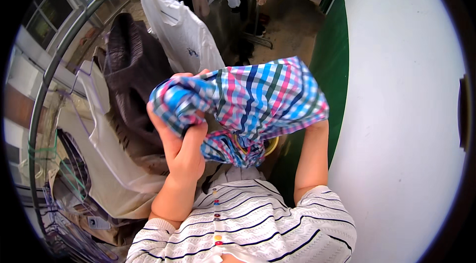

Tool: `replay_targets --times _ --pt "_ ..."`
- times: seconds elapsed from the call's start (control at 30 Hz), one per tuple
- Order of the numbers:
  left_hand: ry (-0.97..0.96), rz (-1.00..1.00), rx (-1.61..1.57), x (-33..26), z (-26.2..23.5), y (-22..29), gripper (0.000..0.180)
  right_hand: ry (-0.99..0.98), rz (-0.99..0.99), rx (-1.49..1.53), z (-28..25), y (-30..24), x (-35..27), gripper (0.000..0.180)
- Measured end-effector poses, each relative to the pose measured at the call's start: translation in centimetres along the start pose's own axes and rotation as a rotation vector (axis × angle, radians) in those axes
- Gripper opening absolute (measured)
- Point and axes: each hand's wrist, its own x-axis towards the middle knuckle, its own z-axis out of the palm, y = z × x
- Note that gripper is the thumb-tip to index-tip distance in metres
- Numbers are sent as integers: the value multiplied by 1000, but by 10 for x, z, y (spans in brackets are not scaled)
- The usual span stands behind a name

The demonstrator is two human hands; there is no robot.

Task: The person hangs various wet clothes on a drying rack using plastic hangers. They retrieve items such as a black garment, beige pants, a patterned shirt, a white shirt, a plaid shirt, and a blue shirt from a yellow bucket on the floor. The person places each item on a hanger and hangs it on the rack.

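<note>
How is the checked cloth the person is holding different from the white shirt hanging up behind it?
The checked cloth has blue, pink and green stripes crossing; the white shirt is plain white with a small dark mark. The checked cloth is bunched up in the left hand, with the right hand hidden under it; the white shirt hangs loose by the curved rail, untouched. Both are soft fabric.

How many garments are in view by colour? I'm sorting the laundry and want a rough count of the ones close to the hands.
Plaid multicolour garment, held by the left hand: 1
White, on the rail: 2
Dark brown: 1
Total: 4
</note>
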Motion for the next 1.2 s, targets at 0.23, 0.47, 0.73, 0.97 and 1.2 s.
replay_targets --times 0.23,0.47,0.73,0.97,1.2 --pt "-214 -474 707 -83 -63 -23 91 225 -362 -538 160 -50 -34 37" --pt "-345 -184 617 -106 -48 17 102 60 -629 -1175 292 -32 -51 36" --pt "261 -24 268 -57 -85 58 18 321 -443 -1270 260 -91 -14 30" --pt "672 361 365 -31 -68 119 24 92 -719 -1399 219 -62 20 42" --pt "800 272 422 -18 -78 116 28 -481 0 -977 187 -40 46 45"
